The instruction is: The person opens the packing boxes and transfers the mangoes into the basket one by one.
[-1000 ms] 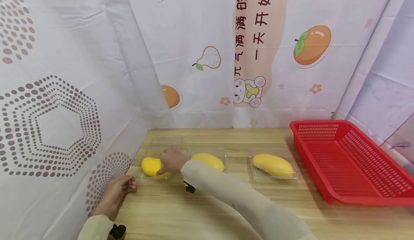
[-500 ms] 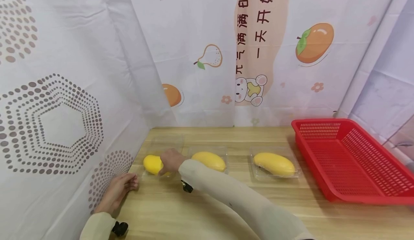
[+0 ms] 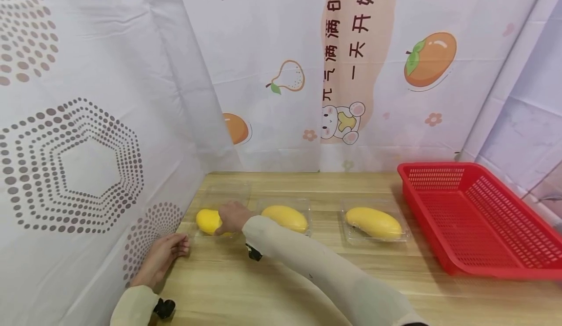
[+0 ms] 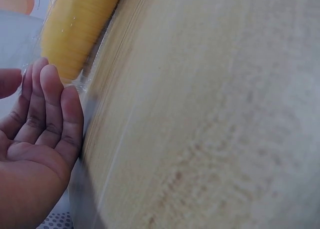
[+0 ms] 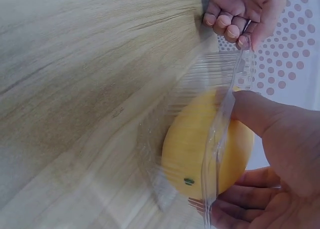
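Note:
My right hand [image 3: 234, 217] grips a yellow mango [image 3: 208, 221] at the left of the table. In the right wrist view, the thumb and fingers lie on opposite sides of this mango [image 5: 190, 149], partly behind the clear plastic wall. The mango sits in a clear plastic box [image 5: 205, 69] whose lid [image 3: 228, 189] is folded back behind it. My left hand [image 3: 164, 255] pinches the box's near left corner between thumb and fingers. In the left wrist view, the left fingers [image 4: 52, 84] touch the plastic. The mango's far part is hidden by my right hand.
A second clear box with a mango [image 3: 285, 218] is partly covered by my right forearm. Further right stands a third boxed mango [image 3: 373, 222]. A red plastic basket [image 3: 452, 267] occupies the table's right side. White printed curtains [image 3: 263, 155] border the back and left.
The head view has shifted slightly, and everything in it sits a little further right. Both hands keep their places at the left box, with the right hand still on the mango.

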Tool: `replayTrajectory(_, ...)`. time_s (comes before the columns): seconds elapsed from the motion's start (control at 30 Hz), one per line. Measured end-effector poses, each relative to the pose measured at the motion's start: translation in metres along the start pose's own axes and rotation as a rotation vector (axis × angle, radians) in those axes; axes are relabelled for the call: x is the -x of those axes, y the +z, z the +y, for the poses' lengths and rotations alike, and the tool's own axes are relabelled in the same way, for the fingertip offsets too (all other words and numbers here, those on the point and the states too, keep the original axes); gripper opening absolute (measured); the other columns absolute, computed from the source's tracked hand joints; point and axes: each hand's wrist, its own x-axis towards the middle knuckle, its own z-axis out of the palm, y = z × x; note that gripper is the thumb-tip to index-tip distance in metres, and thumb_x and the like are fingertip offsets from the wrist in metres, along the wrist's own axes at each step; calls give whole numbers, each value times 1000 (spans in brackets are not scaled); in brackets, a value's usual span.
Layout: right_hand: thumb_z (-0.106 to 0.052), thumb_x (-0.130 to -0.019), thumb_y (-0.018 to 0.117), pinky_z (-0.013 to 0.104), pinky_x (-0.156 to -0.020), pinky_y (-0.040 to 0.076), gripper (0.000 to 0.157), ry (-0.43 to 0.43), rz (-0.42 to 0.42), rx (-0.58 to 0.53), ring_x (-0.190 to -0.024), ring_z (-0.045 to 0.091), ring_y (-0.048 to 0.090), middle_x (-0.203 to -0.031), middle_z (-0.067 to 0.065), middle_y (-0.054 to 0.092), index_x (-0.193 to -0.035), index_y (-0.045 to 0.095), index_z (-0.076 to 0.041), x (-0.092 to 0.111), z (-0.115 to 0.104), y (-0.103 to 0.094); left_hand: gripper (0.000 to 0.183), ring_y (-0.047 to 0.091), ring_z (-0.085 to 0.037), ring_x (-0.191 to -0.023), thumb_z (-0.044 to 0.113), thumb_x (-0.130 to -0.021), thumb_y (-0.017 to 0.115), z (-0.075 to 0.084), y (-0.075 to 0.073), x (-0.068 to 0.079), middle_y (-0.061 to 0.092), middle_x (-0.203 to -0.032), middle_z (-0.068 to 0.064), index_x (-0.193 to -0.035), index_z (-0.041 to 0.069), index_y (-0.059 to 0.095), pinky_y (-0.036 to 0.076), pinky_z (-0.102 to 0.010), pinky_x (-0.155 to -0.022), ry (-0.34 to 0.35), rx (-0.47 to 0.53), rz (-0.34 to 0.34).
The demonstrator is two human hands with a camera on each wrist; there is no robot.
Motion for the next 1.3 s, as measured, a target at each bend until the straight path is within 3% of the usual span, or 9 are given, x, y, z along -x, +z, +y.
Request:
replayTrajectory(0.2,-48,-83,86,21,-61,45,38,-29,20,16,-66,8,48,-75,-8,56,-85,62,-17,-3,2,1,31,66,-16,-82,15,-109,51,-1,-1,-2,70,-95,-9,-119,-13,59,58,-31,-77,-2,17,-2)
replayTrajectory(0.47,-48,-78,88,21,-61,42,39,-98,138,147,-66,8,47,-70,-9,56,-77,65,-17,-6,7,0,32,65,-15,-81,15,-109,51,0,0,-4,69,-95,-9,-119,-14,59,58,-32,-76,5,0,-6)
replayTrajectory(0.7,-48,-77,88,23,-68,44,35,-134,202,223,-77,8,50,-77,-9,56,-81,70,-19,-5,7,-2,33,65,-15,-81,16,-109,50,0,1,-2,69,-96,-9,-121,-14,58,58,-31,-77,6,-14,4)
replayTrajectory(0.87,-46,-77,88,22,-64,45,39,-150,223,212,-77,8,51,-84,-6,58,-93,70,-16,-2,7,-6,33,66,-15,-82,15,-110,50,0,1,0,69,-96,-9,-122,-15,58,58,-31,-77,13,-14,9)
replayTrajectory(1.1,-50,-77,89,20,-72,48,51,-152,264,218,-84,9,55,-95,-4,66,-108,72,-12,1,8,-17,35,66,-15,-82,16,-110,49,-1,0,-2,69,-96,-9,-122,-16,58,59,-31,-77,62,-23,-7)
replayTrajectory(1.3,-48,-78,88,20,-67,45,47,-176,260,163,-82,11,51,-90,-5,60,-104,70,-13,6,7,-27,34,66,-14,-81,15,-110,48,-3,1,-3,71,-95,-9,-121,-16,58,59,-30,-77,47,-18,-1)
